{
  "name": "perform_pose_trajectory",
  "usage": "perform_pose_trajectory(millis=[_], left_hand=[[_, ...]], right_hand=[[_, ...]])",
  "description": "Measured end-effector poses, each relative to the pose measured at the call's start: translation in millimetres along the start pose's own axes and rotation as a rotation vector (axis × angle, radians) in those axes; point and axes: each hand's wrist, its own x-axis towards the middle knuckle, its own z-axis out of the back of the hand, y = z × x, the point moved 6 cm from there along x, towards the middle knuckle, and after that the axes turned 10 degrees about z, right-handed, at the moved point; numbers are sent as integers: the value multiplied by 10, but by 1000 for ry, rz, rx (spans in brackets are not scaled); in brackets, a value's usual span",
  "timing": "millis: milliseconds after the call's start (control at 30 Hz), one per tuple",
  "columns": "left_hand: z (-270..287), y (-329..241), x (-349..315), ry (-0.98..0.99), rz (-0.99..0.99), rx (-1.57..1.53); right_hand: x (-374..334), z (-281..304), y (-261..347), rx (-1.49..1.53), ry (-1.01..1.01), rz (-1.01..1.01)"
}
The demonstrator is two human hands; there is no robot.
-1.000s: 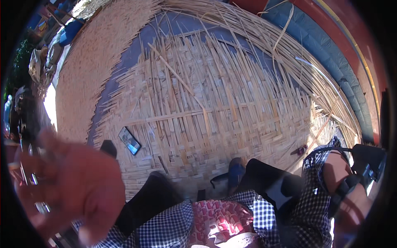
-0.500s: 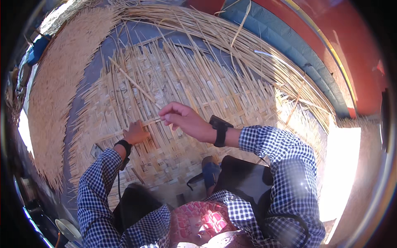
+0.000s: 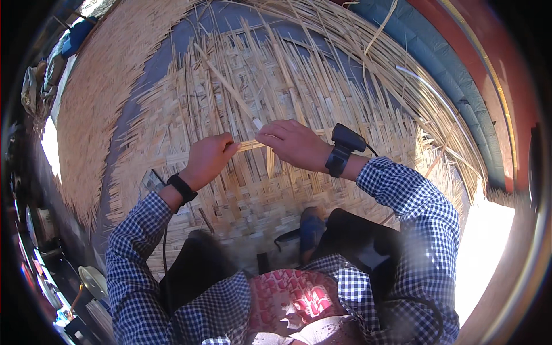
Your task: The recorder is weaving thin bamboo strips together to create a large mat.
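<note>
A partly woven mat [image 3: 247, 190] of flat, pale reed strips spreads in front of me, its uncut strip ends fanning out at the far side. My left hand [image 3: 210, 158] is closed, thumb and fingers pinching one end of a crosswise reed strip [image 3: 250, 145]. My right hand [image 3: 294, 144] bends over the same strip a little to the right, palm down, with its fingertips closed on it. Just beyond the hands, a loose split reed [image 3: 227, 83] lies slantwise over the lengthwise strips.
A finished-looking woven mat [image 3: 123, 69] lies to the left. A long bundle of loose reeds [image 3: 414, 95] curves along the far right beside a blue-grey padded roll [image 3: 443, 63]. A small grey object [image 3: 154, 179] rests by my left wrist. My shod foot [image 3: 311, 233] is on the mat.
My left hand has lifted off the mat and moved up and right, now pinching the crosswise strip. My right hand, previously raised with fingers loosely curled, has come down onto that strip.
</note>
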Motion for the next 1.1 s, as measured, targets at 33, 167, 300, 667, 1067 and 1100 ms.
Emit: perform_pose_trajectory(millis=[33,167,300,667,1067,1100], left_hand=[[121,-135,-40,-60,-50,38],[645,-576,-260,-293,-280,104],[1260,-742,-433,-488,-443,256],[1124,-317,-386,-373,-247,387],[676,-1920,-137,648,-618,-1720],[730,-2000,-125,668,-620,-1714]], right_hand=[[7,-21,7,7,0,11],[53,-13,49,299,-11,-105],[95,-159,-66,912,40,-440],[1086,926,-97,2182,-776,-255],[1570,2069,484,1909,-937,4],[1553,2152,414,1846,-937,-53]])
